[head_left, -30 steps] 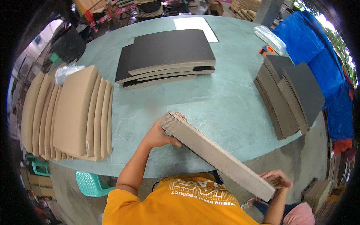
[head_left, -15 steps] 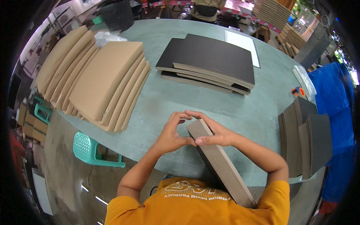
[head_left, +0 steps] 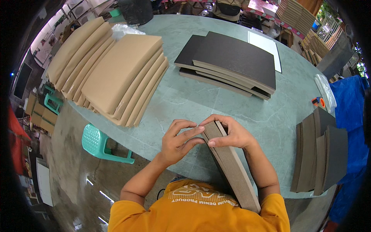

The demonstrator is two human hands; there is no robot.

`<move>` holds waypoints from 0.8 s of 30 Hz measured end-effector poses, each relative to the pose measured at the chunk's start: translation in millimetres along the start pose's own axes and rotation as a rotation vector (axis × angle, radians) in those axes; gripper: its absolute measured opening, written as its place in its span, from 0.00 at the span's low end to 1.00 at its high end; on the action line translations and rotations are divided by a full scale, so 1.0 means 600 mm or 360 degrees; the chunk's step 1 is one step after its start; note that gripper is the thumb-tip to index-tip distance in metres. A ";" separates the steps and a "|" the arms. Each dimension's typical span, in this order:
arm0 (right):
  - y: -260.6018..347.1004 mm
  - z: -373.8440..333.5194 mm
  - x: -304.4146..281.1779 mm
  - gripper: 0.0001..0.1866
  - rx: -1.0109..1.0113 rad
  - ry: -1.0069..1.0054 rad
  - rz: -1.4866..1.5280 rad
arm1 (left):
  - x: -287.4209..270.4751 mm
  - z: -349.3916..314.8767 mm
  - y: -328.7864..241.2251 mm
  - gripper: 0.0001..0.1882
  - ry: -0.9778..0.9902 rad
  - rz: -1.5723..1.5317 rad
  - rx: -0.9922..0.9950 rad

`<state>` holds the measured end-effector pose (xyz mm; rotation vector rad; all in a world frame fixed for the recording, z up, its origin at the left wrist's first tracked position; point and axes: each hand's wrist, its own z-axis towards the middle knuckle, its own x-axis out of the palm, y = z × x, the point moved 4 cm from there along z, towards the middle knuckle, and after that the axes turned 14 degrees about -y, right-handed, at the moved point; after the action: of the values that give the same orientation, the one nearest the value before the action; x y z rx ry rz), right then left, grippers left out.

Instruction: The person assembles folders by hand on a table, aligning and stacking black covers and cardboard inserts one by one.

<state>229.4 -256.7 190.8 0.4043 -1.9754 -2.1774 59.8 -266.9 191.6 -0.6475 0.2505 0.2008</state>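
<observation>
Right hand (head_left: 231, 133): clasped over the far end of the board stack, thumb pressed on the layered edges, fingers bent around the end. Left hand (head_left: 178, 140): half-curled, fingertips at the same end's left corner; whether it grips or merely touches, cannot tell. Board stack (head_left: 236, 176): one, grey-edged, on its narrow side, running from beneath the right hand back to the wearer's torso; edges not quite flush near the thumb. Handling note, by judgement: even pressure from both palms, corners tapped level, fingertips clear of the gaps between sheets. Green table (head_left: 218, 110): beneath and beyond both hands. Stool (head_left: 94, 142), turquoise: left of the left hand, lower. Brown-wrapped bundles (head_left: 123, 69): beyond the left hand, leftward. Dark boards (head_left: 237, 56): piled beyond the right hand. Further boards (head_left: 335, 156): right of the right hand. Tape dispenser (head_left: 318, 102), orange and blue: farther off, beyond those boards.
</observation>
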 end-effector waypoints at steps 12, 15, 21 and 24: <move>-0.010 0.009 -0.004 0.28 -0.0068 0.0031 -0.0035 | -0.003 0.005 -0.003 0.23 0.0119 -0.0101 -0.0054; -0.006 0.008 -0.004 0.26 0.0040 0.0003 -0.0003 | 0.000 0.006 -0.002 0.23 0.0167 -0.0094 -0.0049; -0.002 0.007 -0.008 0.25 0.0067 0.0016 0.0022 | -0.006 0.001 0.002 0.23 0.0142 -0.0101 0.0002; 0.002 0.013 0.000 0.25 -0.0073 0.0053 -0.0054 | -0.005 0.000 -0.001 0.23 0.0084 -0.0065 -0.0062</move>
<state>226.8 -249.2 192.9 0.4675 -1.9111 -2.2170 57.0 -267.7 192.7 -0.6968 0.2844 0.1497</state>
